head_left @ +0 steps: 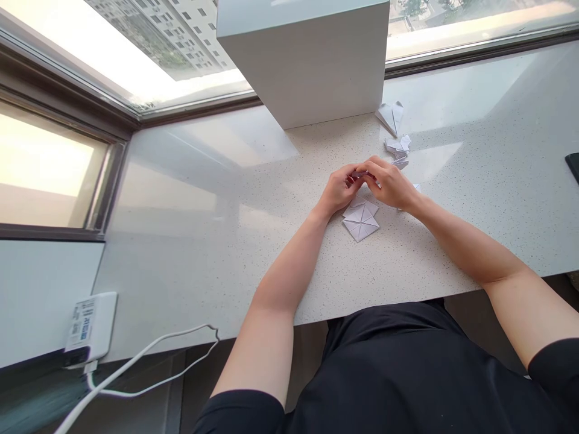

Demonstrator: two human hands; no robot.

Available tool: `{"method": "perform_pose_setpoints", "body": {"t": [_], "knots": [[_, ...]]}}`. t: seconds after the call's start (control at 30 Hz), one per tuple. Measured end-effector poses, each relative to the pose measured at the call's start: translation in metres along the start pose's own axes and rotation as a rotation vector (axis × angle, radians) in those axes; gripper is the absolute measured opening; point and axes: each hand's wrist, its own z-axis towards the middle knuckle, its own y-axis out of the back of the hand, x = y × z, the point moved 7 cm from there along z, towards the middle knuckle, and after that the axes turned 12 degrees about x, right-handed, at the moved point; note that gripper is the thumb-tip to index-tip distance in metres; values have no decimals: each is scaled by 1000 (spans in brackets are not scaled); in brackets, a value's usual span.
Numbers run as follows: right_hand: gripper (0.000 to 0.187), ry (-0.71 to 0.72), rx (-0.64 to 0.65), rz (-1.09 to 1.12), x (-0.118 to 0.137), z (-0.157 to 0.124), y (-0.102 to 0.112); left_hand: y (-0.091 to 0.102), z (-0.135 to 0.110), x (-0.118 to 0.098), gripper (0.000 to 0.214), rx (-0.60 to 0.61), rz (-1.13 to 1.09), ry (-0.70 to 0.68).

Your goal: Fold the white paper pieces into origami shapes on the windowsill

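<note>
My left hand (340,190) and my right hand (388,182) meet over the speckled white counter (217,229), fingers pinched together on a small folded paper piece (359,175) held between them. Just below the hands lie two creased white paper squares (360,218), one partly over the other. Beyond my right hand sits a small pile of folded paper pieces (398,147), and farther back a white paper heart shape (391,116).
A large white box (312,66) stands at the back by the window. A white power bank with a cable (90,325) lies at the near left edge. A dark phone corner (573,166) shows at the right edge.
</note>
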Motion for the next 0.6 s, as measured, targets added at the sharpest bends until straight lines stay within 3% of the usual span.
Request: {"method": "perform_pose_setpoints", "body": {"t": [0.1,0.3,0.6], "knots": [[37,-120,7,-43,-4,-2,13,4,-1,4,38,-52,35,88],[51,-234,-119,-75,-38,-8,44,13,-2,9,25,-126,91,156],[57,-302,-10,-122,-73,-16,52,13,-2,9,20,-126,132,136]]}}
